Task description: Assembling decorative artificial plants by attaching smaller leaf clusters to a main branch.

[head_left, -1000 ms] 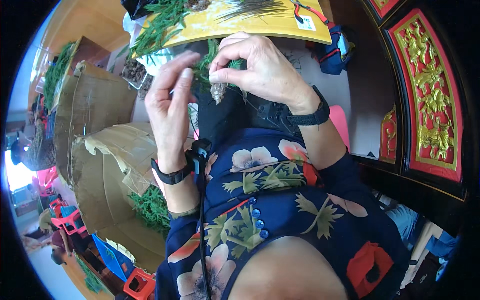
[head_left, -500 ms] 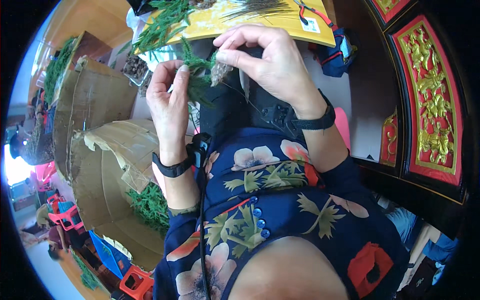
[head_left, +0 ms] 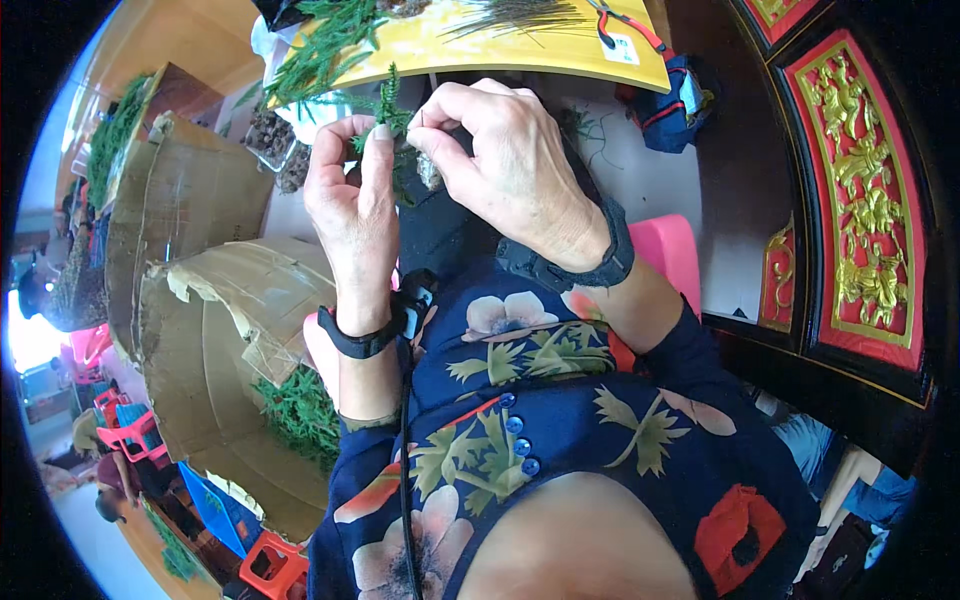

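My left hand (head_left: 352, 190) pinches a green needle-leaved sprig (head_left: 390, 95) between thumb and forefinger; its tip points up past the thumb. Close beside it, my right hand (head_left: 500, 160) has its thumb and forefinger pressed together at the sprig's side. What those fingertips grip is too small to make out. A pale brown, scaly pine cone (head_left: 428, 172) hangs just below the right thumb, partly covered by it. Both hands are above my lap, in front of the table edge.
A yellow table (head_left: 440, 50) ahead bears green sprigs (head_left: 335, 45), thin dark wires (head_left: 525, 14) and red-handled pliers (head_left: 640, 32). Left stand a tray of pine cones (head_left: 272, 138) and a large cardboard box (head_left: 190, 350) with greenery inside. A carved red-and-gold panel (head_left: 865, 200) is at right.
My right hand has moved slightly left and toward me, its wrist turned, and its fingertips are nearer my left hand. The pine cone shows less. The sprig now stands more upright.
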Available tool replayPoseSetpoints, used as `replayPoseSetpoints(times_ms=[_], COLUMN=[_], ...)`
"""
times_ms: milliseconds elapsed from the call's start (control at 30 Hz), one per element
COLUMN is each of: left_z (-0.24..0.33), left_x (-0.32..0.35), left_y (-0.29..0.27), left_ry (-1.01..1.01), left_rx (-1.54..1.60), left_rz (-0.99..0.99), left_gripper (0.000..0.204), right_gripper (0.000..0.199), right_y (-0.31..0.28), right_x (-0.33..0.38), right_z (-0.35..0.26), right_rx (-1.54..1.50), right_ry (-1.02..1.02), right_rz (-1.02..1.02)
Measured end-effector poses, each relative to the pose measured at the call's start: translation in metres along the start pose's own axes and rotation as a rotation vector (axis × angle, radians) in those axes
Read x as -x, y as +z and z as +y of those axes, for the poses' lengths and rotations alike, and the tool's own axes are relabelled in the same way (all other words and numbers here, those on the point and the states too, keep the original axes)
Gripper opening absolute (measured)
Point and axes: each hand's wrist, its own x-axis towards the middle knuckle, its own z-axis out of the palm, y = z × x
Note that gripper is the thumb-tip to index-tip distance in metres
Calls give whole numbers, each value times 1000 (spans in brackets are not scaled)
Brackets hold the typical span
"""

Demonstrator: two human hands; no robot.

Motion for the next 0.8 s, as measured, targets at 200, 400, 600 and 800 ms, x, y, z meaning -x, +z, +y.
replayPoseSetpoints(times_ms=[200,400,600,800], left_z=[2,3,6,7], left_x=[-1,1,4,4], left_y=[-3,-4,-1,0], left_ry=[-152,-185,-164,-229], left_rx=[214,259,180,186], left_rz=[-70,-109,-101,-150], left_gripper=[10,10,10,11], right_gripper=[8,9,8,7], right_y=[-1,-5,-6,-3], right_x=[1,1,2,1], right_z=[1,-3,-6,-7], right_rx=[53,107,139,169], right_ry=[18,36,56,-37], right_rz=[-14,-26,-13,78])
